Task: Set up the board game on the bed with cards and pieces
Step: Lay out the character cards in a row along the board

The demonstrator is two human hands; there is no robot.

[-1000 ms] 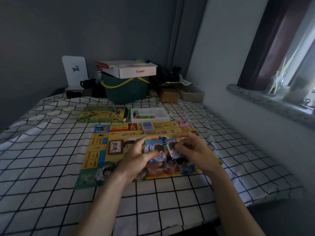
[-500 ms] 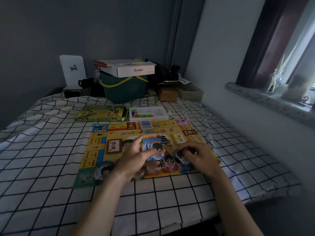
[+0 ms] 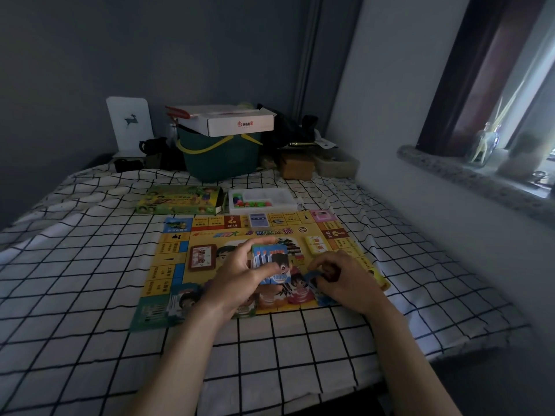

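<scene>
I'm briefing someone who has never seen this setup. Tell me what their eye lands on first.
First comes the bright yellow game board, lying flat on the black-and-white checked bedsheet at the centre. Just above it, the left hand grips a blue stack of cards, while the right hand reaches down to the board's near edge. Behind the board, a green basket topped by a white box stands against the dark wall.

right hand [image 3: 345, 280] covers what may be a card; board [image 3: 174, 259] print unreadable.
</scene>
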